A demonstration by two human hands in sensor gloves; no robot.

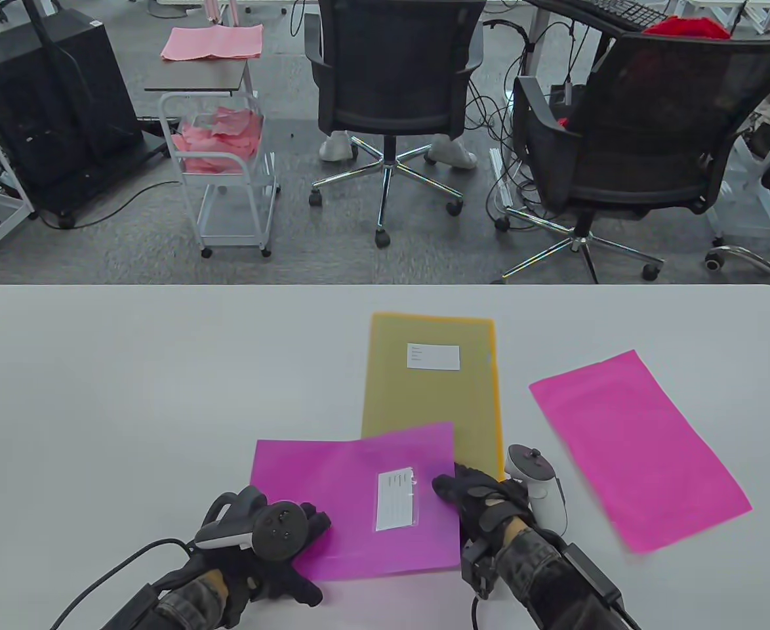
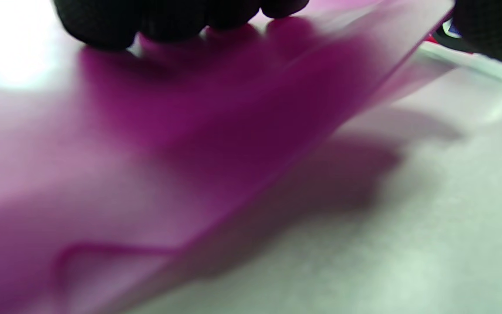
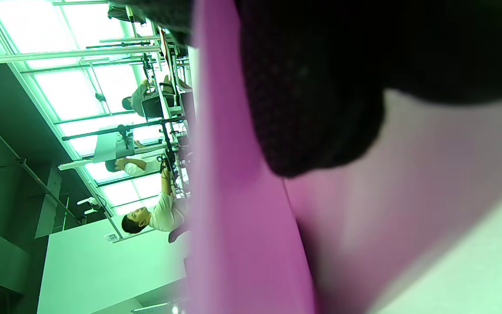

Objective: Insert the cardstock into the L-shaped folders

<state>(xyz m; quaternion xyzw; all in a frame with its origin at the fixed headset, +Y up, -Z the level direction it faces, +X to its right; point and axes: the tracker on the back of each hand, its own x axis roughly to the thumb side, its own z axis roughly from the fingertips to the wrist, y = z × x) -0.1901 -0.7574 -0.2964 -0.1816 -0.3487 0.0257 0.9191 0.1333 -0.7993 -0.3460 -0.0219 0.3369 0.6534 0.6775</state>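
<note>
A magenta L-shaped folder [image 1: 359,502] with a white label lies at the table's near edge, overlapping the bottom of a yellow folder [image 1: 431,380]. My left hand [image 1: 273,535] grips the magenta folder's left edge. In the left wrist view my fingers [image 2: 146,22] lie on top of the folder [image 2: 216,144], which is raised off the table there. My right hand [image 1: 470,499] holds the folder's right edge. In the right wrist view a fingertip [image 3: 320,87] presses against a magenta sheet [image 3: 233,218]. A pink cardstock sheet [image 1: 637,446] lies flat to the right, apart from both hands.
The white table [image 1: 129,394] ends at its far edge, with two office chairs [image 1: 391,85] and a white cart of pink sheets [image 1: 221,144] beyond. Cables trail from both wrists at the near edge.
</note>
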